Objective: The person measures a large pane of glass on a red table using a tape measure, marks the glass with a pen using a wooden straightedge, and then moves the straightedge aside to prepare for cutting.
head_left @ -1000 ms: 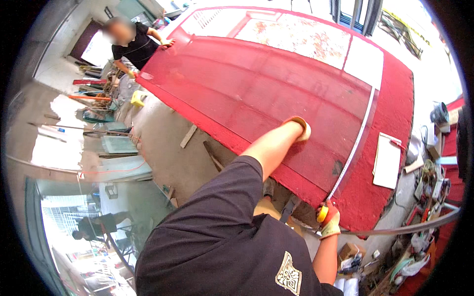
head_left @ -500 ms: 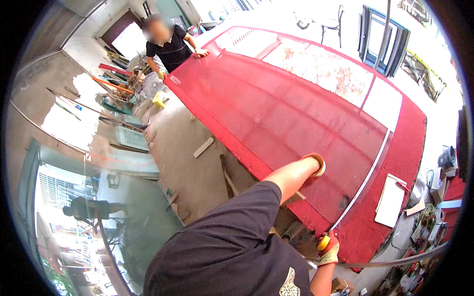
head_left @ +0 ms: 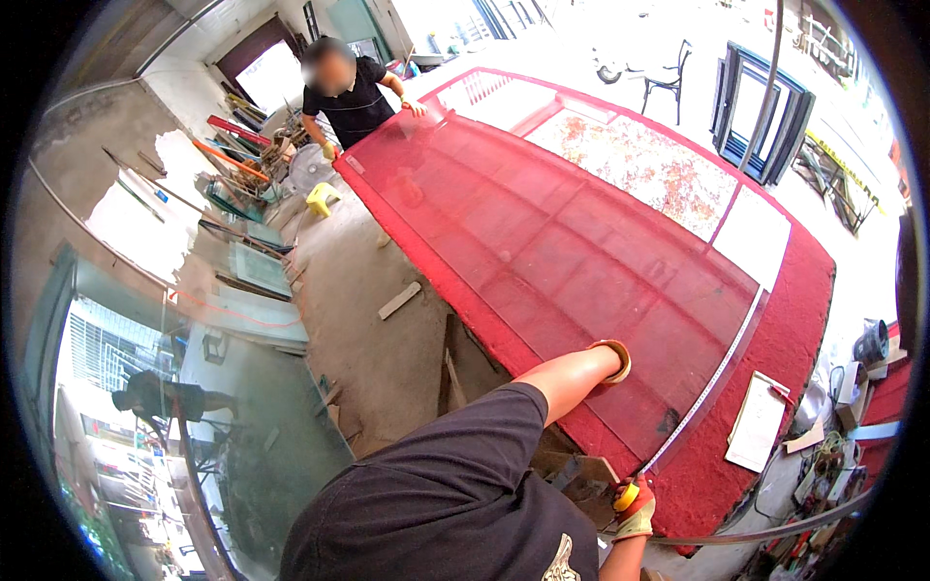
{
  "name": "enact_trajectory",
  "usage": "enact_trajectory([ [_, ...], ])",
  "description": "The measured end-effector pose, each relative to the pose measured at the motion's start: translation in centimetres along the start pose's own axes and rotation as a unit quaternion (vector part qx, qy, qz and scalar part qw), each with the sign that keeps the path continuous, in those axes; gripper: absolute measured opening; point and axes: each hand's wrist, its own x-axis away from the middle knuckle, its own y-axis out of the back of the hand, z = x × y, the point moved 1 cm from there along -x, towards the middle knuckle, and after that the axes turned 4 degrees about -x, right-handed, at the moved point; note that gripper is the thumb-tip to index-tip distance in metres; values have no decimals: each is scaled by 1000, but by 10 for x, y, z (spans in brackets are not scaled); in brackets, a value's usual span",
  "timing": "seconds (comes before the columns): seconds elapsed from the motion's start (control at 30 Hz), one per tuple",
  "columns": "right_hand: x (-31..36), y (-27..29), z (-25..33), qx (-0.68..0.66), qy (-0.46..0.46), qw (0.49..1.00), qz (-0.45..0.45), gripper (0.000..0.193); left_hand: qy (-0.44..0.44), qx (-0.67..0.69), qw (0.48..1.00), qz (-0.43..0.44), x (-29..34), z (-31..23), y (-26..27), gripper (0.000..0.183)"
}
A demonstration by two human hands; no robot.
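Note:
A large clear glass sheet [head_left: 542,261] lies on a table covered in red carpet [head_left: 765,339]. Along its right edge runs the extended blade of a tape measure [head_left: 705,400]. The yellow tape case [head_left: 628,498] is in my gloved right hand [head_left: 635,513], closed around it at the table's near corner. My left hand [head_left: 614,362] wears a glove with an orange-edged cuff and is at the glass; its fingers are hidden behind the wrist. At the far left end of the table, a co-worker [head_left: 354,102] in a dark shirt has both gloved hands at the sheet's edge.
A clipboard with white paper [head_left: 758,422] and a red pen lies on the carpet at right. Glass panes [head_left: 262,416] lean at left. A yellow stool [head_left: 323,198] and a wood piece [head_left: 399,301] are on the floor. Dark window frames [head_left: 761,111] stand beyond the table.
My view has shifted slightly, so the table and co-worker appear lower in the picture. My right hand still holds the tape measure at the near corner, its blade still along the glass edge.

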Motion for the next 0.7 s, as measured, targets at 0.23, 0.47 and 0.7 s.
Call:
enact_trajectory([
  [0.23, 4, -22, -2, 12, 4, 999, 41, 47, 77, 188, 974, 100, 19, 8, -16, 56],
  [0.47, 5, -24, 2, -10, -41, 999, 33, 48, 114, 297, 940, 125, 3, 7, -34, 85],
  [0.7, 2, -27, -1, 17, -36, 998, 52, 49, 95, 265, 950, 136, 4, 18, -50, 94],
])
